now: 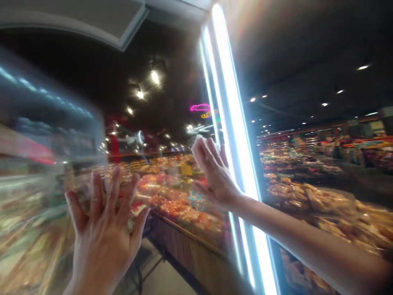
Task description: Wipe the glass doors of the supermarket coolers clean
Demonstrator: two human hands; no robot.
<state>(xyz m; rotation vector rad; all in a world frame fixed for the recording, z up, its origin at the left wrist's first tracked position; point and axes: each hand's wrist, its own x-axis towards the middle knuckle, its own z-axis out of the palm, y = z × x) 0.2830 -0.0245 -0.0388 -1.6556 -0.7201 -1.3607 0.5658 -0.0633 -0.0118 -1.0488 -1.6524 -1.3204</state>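
My left hand is raised at the lower left, its fingers spread wide and holding nothing. Whether it touches a clear pane cannot be made out. My right hand reaches in from the right with its arm stretched out. Under its fingers is a thin white cloth or tissue, pressed flat against what looks like a glass panel. Just beside this hand stands a bright, tilted light strip, with thinner parallel lines of light to its left.
Behind the hands, display bins hold many packaged goods, blurred by motion. Bagged goods fill the right side. A lit glass-fronted display is on the left. A grey panel hangs overhead. Pale floor shows at the bottom.
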